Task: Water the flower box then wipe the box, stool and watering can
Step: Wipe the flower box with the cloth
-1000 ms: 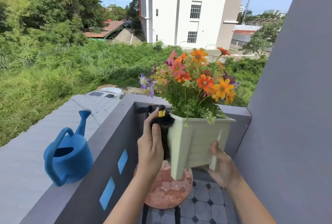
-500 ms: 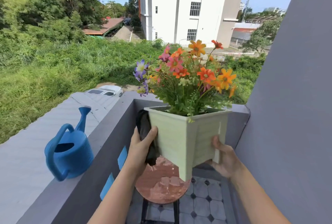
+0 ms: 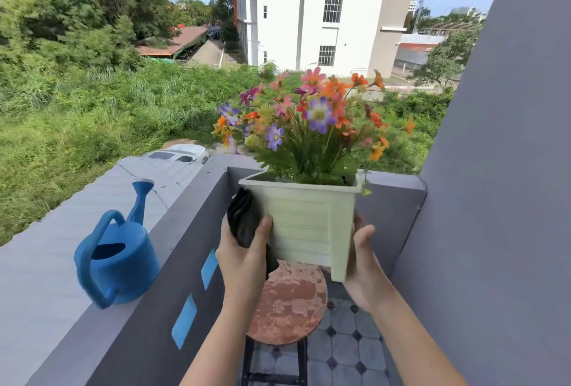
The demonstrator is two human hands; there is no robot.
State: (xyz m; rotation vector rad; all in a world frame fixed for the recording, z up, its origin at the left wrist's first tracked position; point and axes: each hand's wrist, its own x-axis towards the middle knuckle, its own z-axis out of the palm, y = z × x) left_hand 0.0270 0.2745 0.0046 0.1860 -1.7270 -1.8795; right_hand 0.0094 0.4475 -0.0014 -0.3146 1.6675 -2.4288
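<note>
A pale green square flower box [image 3: 304, 225] full of orange, pink and purple flowers [image 3: 312, 116] hangs in the air above a round reddish stool [image 3: 292, 302]. My left hand [image 3: 244, 249] presses a folded black cloth [image 3: 242, 220] against the box's left side. On the box's right side, my right hand [image 3: 361, 259] grips its lower corner. A blue watering can [image 3: 116, 254] stands upright on the grey balcony ledge [image 3: 46, 280] to the left, apart from both hands.
The grey parapet wall [image 3: 167, 262] with blue rectangular insets runs along the left and behind the box. A grey wall [image 3: 494, 200] rises close on the right. Patterned floor tiles [image 3: 343, 351] lie under the stool. Beyond the ledge are a roof, grass and a white building.
The box has turned in my hands, showing a flat face instead of a corner. My left hand with the cloth slid down along the left side. The watering can has not moved.
</note>
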